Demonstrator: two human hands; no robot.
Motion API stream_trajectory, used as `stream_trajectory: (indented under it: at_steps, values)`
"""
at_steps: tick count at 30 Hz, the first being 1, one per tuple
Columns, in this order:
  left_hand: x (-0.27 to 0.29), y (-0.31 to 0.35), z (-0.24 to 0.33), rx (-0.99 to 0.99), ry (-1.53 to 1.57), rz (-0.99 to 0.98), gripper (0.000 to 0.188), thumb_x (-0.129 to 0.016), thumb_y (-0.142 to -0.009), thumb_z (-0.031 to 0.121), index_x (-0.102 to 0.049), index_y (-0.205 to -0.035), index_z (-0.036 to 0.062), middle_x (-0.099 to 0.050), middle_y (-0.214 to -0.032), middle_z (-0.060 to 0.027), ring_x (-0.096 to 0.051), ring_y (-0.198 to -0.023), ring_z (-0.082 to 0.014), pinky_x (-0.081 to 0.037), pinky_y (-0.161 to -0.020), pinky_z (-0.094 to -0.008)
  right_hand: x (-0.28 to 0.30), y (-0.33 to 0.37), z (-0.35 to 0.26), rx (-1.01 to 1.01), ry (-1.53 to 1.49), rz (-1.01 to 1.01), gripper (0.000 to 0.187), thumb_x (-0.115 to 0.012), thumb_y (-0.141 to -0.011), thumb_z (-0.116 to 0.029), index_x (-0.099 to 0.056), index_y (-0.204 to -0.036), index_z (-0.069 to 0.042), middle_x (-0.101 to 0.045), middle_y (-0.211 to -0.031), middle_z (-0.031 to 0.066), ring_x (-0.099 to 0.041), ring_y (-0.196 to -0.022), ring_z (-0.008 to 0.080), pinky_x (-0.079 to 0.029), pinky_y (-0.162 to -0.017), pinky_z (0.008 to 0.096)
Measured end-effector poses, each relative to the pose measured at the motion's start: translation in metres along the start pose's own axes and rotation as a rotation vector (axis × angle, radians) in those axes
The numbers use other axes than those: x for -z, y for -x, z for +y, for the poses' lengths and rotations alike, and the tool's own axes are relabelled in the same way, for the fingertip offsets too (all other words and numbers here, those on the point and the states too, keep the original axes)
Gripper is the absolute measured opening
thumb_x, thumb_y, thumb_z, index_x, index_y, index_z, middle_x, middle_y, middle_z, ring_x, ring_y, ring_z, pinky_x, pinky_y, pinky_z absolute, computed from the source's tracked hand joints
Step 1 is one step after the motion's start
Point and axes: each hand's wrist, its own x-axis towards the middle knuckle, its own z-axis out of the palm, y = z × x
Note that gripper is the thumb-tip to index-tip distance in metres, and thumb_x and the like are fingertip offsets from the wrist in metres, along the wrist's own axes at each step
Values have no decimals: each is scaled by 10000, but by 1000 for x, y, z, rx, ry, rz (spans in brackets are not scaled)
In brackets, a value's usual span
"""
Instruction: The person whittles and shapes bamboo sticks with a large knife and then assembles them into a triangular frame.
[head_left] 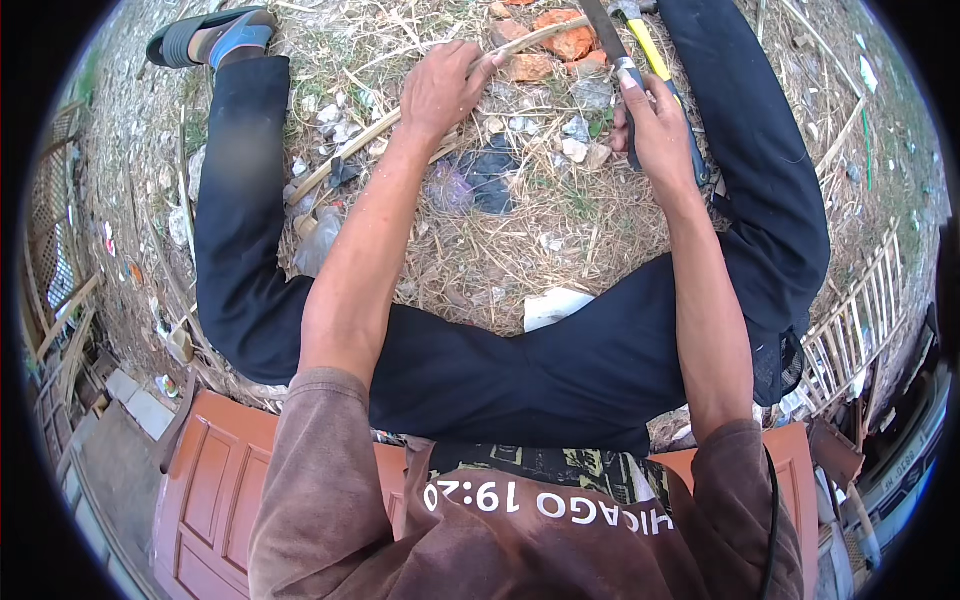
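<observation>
My left hand (445, 88) is closed around a long, thin pale strip of wood or bamboo (352, 148), which slants from lower left up to the far right. The strip's far end passes over broken orange bricks (568, 40). My right hand (655, 130) grips a knife (602, 25) by its dark handle, the blade pointing away from me beside the strip's far end. Whether blade and strip touch, I cannot tell. Just right of that hand lies a hammer (652, 48) with a yellow and dark handle, partly hidden by the hand.
Dry grass and stones cover the ground between my legs, with dark plastic (492, 180) and a clear plastic bag (318, 243). A slatted frame (855, 315) lies at right. Beneath me is a reddish-brown panelled door (215, 490). A vehicle (915, 465) stands at lower right.
</observation>
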Motion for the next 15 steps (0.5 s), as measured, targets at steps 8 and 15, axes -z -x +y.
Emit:
stream_trajectory:
  at_steps: [8,15]
  values:
    - [3,-3,-1,-11,32,9,315,-562,-933,389,-596,-873,82,-635,-813,-95,-614,-805,-319,-493,-662,-450,-6,-5,9,224,403,312,428,-514,-972,-380,-554,-1123,19,-658,-927,237,-633,-903,411,-460,-794,477]
    - [55,-14,12,117,157,-281,395,-418,-1020,415,-483,-859,60,-491,-536,-132,-461,-473,-294,-366,-497,-440,10,1,6,255,553,493,379,-524,-957,-317,-542,-1121,24,-656,-928,259,-632,-875,437,-454,-774,508]
